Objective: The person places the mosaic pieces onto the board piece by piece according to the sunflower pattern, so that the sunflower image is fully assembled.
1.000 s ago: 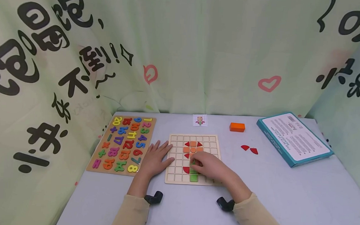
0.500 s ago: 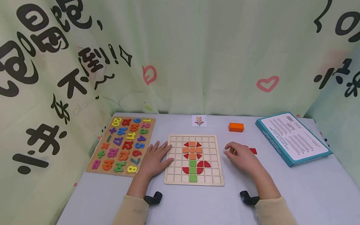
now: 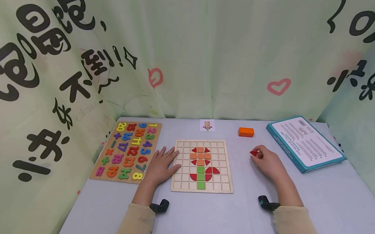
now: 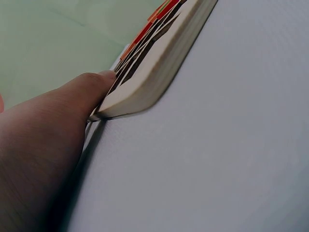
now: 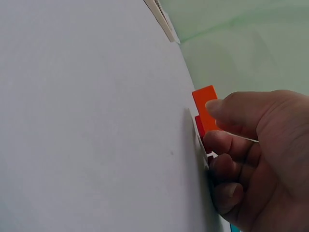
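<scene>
My left hand (image 3: 161, 166) rests with fingers spread at the left edge of a wooden grid board (image 3: 179, 184). Its thumb (image 4: 99, 82) presses on the board's rim in the left wrist view. Red, orange and green pieces form a flower on the grid, with a green stem (image 3: 201, 177) and a red half circle (image 3: 208, 173) beside it. Right of the board, my right hand (image 3: 268, 164) pinches a red quarter-circle piece (image 3: 253, 153) between thumb and forefinger. The right wrist view shows that red piece (image 5: 199, 126) at the fingertips; another red piece is mostly hidden behind the fingers.
A number puzzle board (image 3: 126, 156) lies at the left, beside the left hand. At the back are a small pattern card (image 3: 207, 125) and an orange block (image 3: 246, 132). A teal-edged box (image 3: 305, 145) lies at the right. A printed curtain (image 3: 184, 54) hangs behind the table.
My right hand has left the board and moved right to the loose red pieces, pinching one. A red quarter circle now shows on the board right of the stem. The left hand stays put.
</scene>
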`<state>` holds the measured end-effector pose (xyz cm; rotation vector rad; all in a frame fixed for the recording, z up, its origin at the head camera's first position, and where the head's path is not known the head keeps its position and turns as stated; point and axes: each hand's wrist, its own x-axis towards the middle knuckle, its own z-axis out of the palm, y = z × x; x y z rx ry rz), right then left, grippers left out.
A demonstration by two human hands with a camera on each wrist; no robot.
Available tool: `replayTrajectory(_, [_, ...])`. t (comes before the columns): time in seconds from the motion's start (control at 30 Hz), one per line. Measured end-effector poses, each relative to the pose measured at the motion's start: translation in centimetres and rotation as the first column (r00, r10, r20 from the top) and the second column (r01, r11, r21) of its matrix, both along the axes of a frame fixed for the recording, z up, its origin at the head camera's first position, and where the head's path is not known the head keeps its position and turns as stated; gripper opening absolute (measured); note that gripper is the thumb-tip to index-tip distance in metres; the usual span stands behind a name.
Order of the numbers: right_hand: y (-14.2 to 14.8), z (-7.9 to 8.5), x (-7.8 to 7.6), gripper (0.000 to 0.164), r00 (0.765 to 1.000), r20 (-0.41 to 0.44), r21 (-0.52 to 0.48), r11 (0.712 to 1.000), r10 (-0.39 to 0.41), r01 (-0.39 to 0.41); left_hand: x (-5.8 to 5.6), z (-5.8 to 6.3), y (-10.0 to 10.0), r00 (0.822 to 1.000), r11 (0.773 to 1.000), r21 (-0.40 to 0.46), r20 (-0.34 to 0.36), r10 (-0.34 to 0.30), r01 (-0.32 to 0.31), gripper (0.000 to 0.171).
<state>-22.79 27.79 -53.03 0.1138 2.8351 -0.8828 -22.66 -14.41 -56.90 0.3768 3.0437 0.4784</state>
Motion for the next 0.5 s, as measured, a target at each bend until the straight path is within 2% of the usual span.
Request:
replayTrajectory(0.27, [0.57,-0.04,0.07,0.051,0.998,0.020,0.036,0.998,-0.060,0.060,-0.02,-0.11,-0.03,1.000,1.000,0.004,-0.005,-0.001,0.001,0.067])
replayTrajectory(0.37, [0.63,-0.23,0.07,0.051,0.999,0.010,0.049,0.997,-0.053,0.053,0.02,-0.15,-0.04,1.000,1.000,0.000,-0.007,0.000,0.000,0.067])
replayTrajectory(0.5, [0.86,-0.53,0.07,0.042,1.000,-0.012,0.074,0.997,-0.008,0.009,0.04,-0.15,-0.03,1.000,1.000,0.003,-0.011,-0.001,0.001,0.067])
